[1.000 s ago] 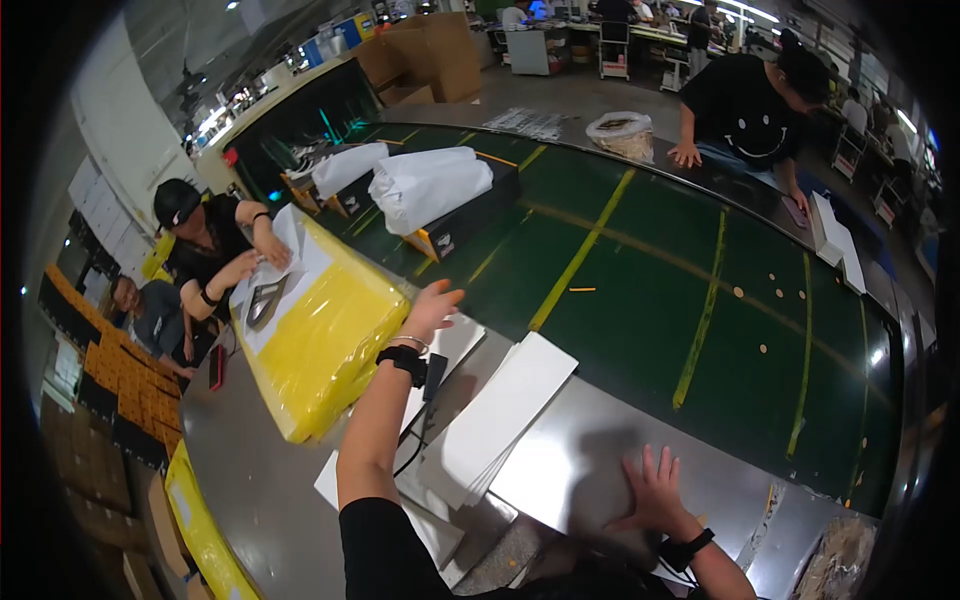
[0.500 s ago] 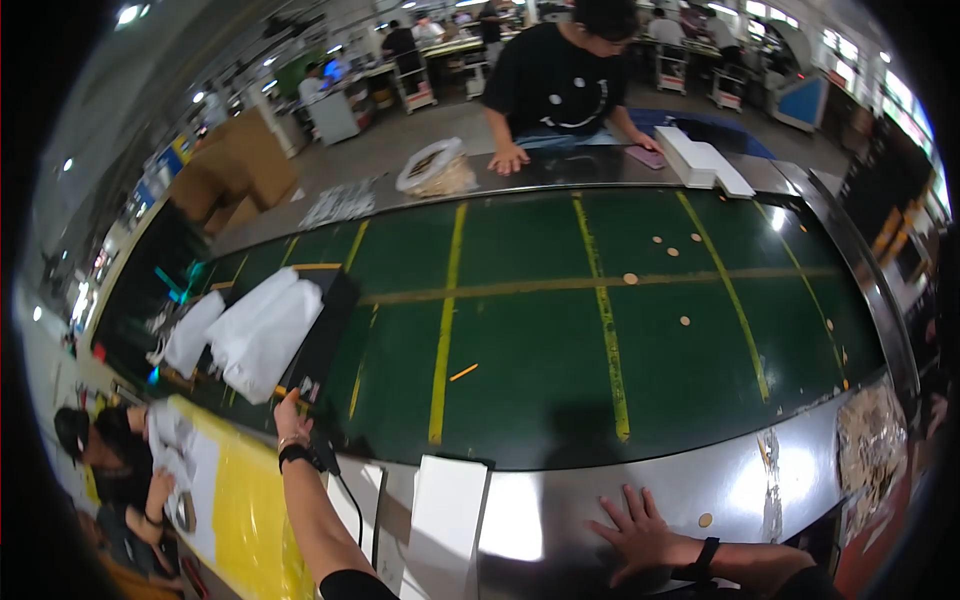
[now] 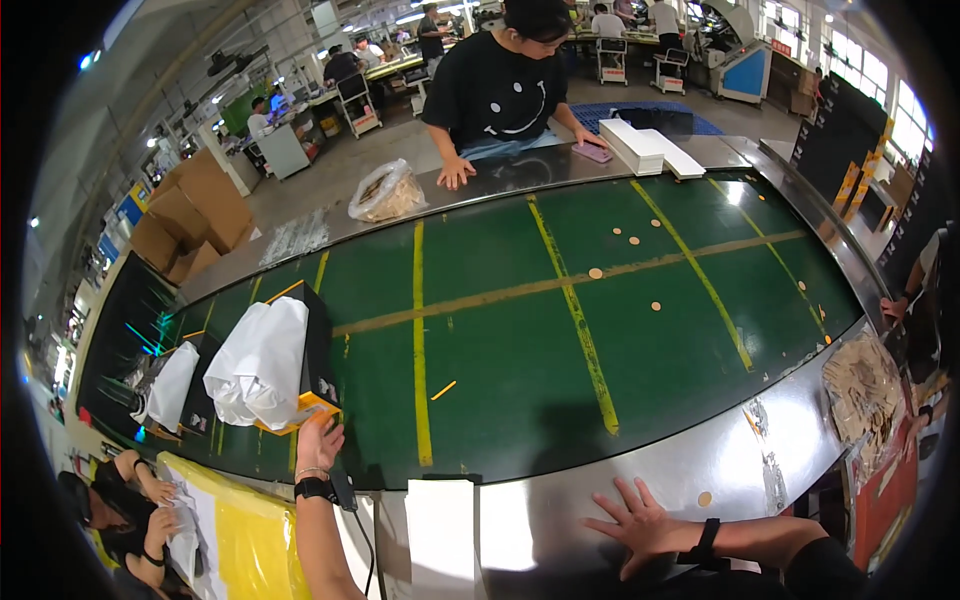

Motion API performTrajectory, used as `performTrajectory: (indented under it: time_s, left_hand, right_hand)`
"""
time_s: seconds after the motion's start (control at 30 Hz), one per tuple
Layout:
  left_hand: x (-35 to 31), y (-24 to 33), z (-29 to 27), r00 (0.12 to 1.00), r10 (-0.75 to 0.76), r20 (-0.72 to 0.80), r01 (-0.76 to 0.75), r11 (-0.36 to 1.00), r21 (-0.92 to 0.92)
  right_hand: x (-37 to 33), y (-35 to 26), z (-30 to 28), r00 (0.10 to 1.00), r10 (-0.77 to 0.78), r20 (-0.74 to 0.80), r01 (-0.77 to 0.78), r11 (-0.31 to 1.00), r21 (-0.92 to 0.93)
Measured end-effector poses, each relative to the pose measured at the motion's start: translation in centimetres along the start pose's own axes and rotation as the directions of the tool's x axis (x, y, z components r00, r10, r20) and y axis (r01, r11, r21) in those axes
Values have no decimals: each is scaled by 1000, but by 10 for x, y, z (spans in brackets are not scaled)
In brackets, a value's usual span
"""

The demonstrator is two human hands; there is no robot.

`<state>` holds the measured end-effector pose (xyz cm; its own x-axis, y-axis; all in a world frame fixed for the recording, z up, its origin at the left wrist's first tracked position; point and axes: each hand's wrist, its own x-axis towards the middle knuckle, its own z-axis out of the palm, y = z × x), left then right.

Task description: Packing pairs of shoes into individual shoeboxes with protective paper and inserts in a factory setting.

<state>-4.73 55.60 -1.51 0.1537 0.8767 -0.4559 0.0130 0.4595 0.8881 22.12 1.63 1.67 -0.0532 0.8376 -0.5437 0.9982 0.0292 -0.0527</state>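
Note:
My left hand [image 3: 318, 446] has its fingers closed on the orange near edge of a black box [image 3: 317, 345], thumb uppermost. White wrapping, rounded and bulky, fills the box [image 3: 258, 362], which lies at the left of a green conveyor belt [image 3: 500, 375]. What the wrapping covers is hidden. Further left on the belt is another black box [image 3: 200, 385] with white wrapping. My right hand [image 3: 632, 522] rests palm down, fingers spread, on the metal edge of the belt, near a small round tan disc [image 3: 705, 499]. It holds nothing.
White cartons [image 3: 440, 535] stand between my arms, with a black cable [image 3: 366, 545] beside my left forearm. Several tan discs and an orange strip [image 3: 444, 390] dot the belt. Across it a person [image 3: 500, 95] stands near a clear bag [image 3: 388, 192] and white boxes [image 3: 632, 147].
My view has shifted, moving the surroundings leftward in it. My left hand has moved right along the box's near end, where more orange now shows. My right hand remains spread on the metal.

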Motion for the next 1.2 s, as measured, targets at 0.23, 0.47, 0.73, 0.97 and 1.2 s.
performTrajectory:
  time_s: [0.23, 0.47, 0.73, 0.97, 1.2]
  left_hand:
    - [19, 21, -69, 900, 39, -434, -317, 742, -591]
    - [81, 11, -63, 957, 199, -212, -280, 831, -481]
    - [142, 22, -16, 874, 459, -163, -476, 875, -86]
    - [141, 20, -26, 817, 557, -149, -561, 828, 23]
    - [128, 10, -49, 748, 646, -156, -625, 763, 162]
  right_hand:
    - [4, -6, 0, 999, -6, -42, 6, 1000, 16]
    - [-3, 3, 8, 995, 51, -90, -36, 986, 164]
    - [5, 1, 25, 981, -51, -189, 98, 964, 247]
    - [8, -5, 21, 979, -36, -201, 86, 965, 246]
    - [2, 4, 20, 984, -43, -174, 87, 963, 256]
